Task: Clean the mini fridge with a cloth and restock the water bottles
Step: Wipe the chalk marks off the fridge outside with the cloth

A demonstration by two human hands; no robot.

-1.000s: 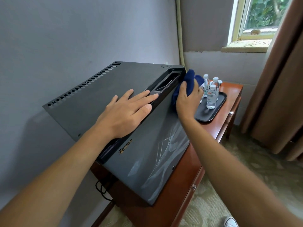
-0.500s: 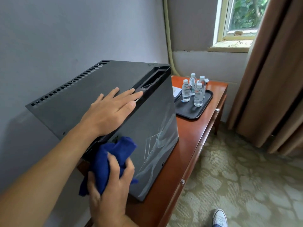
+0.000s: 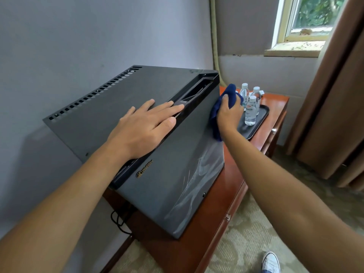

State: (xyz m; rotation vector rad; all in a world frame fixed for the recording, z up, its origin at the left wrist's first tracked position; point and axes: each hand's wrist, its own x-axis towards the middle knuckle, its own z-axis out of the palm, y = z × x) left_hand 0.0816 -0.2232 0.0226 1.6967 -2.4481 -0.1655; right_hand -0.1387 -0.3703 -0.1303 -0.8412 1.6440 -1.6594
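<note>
A black mini fridge point(image 3: 122, 107) stands on a reddish wooden table point(image 3: 232, 186), its door shut and streaked with wet marks. My left hand point(image 3: 143, 127) lies flat on the fridge top near the front edge, fingers straight. My right hand point(image 3: 229, 113) grips a dark blue cloth point(image 3: 216, 123) and presses it against the upper right part of the door. Behind that hand, three small water bottles point(image 3: 250, 111) stand upright on a black tray point(image 3: 262, 117) at the table's far end.
A grey wall runs close behind the fridge. A black cable point(image 3: 118, 221) hangs below it at the table's back. Brown curtains point(image 3: 334, 95) hang at the right under a window point(image 3: 313, 18). Patterned carpet and a white shoe point(image 3: 270, 262) are at the bottom right.
My right hand swept the blue cloth from the door's lower left up to its upper right edge, near the bottles. My left hand stayed flat on the fridge top.
</note>
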